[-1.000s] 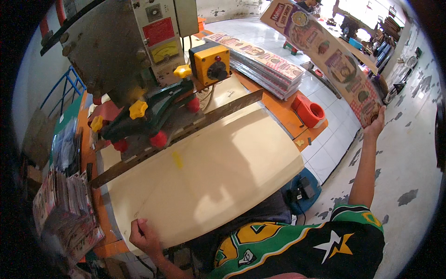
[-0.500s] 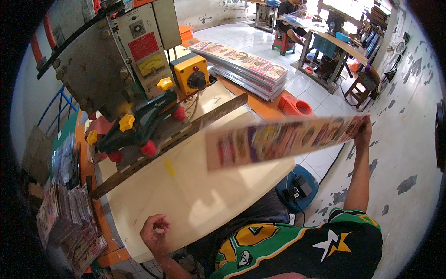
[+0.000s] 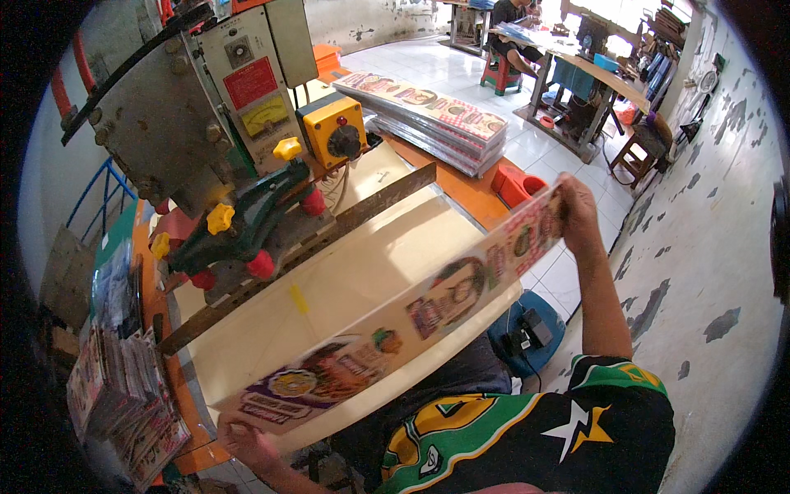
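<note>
A long printed plastic sheet (image 3: 444, 296) with food pictures on it stretches slantwise over the cream-coloured work surface (image 3: 362, 272). My right hand (image 3: 576, 216) is closed around its far right end, raised above the surface. At the near left end, my left hand (image 3: 247, 440) has its fingers pressed on the sheet's corner. Beyond the sheet stands a press-like machine with a long metal bar (image 3: 304, 255) across the surface, a dark clamp frame (image 3: 247, 222) with yellow knobs, and a yellow control box (image 3: 332, 132).
A stack of printed sheets (image 3: 428, 111) lies on the orange table at the back, near a red-orange tape dispenser (image 3: 518, 186). Folded printed pieces (image 3: 123, 395) pile up at the left. A blue stool (image 3: 535, 337) holds a black adapter. Another person (image 3: 514, 37) sits far off.
My right hand has come inward and to the left, swinging the sheet down into a slant. My left hand has moved down-left and taken hold of the sheet's near end.
</note>
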{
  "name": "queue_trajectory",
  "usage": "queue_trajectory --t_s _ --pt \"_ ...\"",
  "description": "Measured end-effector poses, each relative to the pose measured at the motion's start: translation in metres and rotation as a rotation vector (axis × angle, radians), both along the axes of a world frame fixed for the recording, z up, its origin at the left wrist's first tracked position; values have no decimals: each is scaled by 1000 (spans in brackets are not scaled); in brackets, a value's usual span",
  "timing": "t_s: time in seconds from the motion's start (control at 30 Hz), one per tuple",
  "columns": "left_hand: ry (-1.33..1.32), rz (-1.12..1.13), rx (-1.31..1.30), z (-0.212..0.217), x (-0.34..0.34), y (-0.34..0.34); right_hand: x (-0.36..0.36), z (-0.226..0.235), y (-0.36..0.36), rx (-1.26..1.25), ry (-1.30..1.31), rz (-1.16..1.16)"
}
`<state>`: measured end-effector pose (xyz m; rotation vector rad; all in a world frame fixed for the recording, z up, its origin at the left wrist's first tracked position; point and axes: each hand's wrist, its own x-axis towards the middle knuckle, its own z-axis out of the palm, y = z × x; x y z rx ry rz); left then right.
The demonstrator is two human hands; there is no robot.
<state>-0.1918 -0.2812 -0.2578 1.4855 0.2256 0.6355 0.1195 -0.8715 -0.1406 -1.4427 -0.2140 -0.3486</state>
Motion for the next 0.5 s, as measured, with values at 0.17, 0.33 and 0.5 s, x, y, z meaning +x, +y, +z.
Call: queue_trajectory --t_s 0.17,0.33,0.5 --pt "-133 271 -31 21 0 21 2 1 54 -20 140 324" --pt "-145 331 -144 53 -2 42 -1 8 99 -131 204 561" --pt "-191 125 -141 68 -1 33 4 6 113 -11 251 790"
